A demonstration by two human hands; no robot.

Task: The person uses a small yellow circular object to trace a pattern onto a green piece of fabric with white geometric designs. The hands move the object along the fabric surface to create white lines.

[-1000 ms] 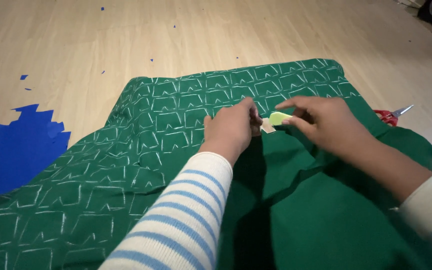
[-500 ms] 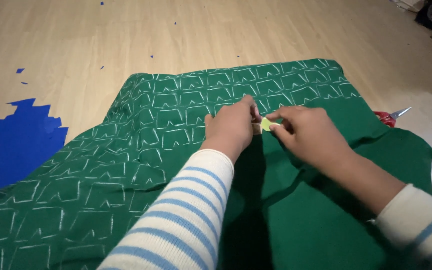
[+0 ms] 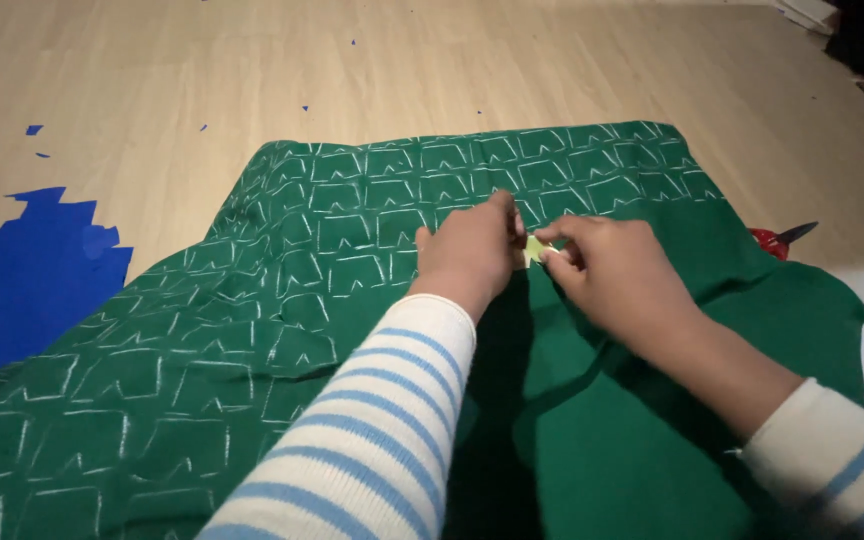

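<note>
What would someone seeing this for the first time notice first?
A big green cloth chalked with white outlines covers the wooden floor. At its middle, the left hand and right hand meet over a small yellow-green piece. A blue sheet lies at left; red-handled scissors peek out at right.

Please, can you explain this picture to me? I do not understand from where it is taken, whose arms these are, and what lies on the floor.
The camera sits on a person's head and looks down, so the two arms in striped sleeves are that person's own. A green cloth marked with white chalk shapes lies on a wooden floor. The left hand presses on the cloth. The right hand pinches a small yellow-green piece, perhaps chalk, against it. A blue sheet lies at the left; red-handled scissors peek out beyond the cloth's right edge.
</note>
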